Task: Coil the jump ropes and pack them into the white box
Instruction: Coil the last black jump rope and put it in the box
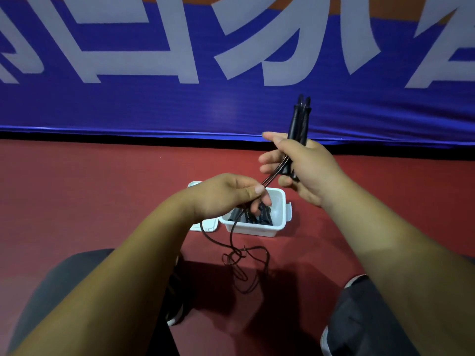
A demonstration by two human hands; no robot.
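1. The right hand's (305, 165) fingers curl round both black handles (299, 119), held together and pointing up and away.
2. The left hand (223, 196) pinches the cord (272, 173) between thumb and fingers, just below the handles and above the box (257, 228).
3. From that pinch the cord drops to the floor (102, 188) and lies in a loose tangle just in front of the box, so this rope is not yet coiled.
4. The box stands open with its lid (205, 226) beside it. Dark bundles (262, 214), seemingly coiled ropes, already lie inside, so part of the packing looks done.
5. Left to do, as I judge it: wind this cord, then pack it.
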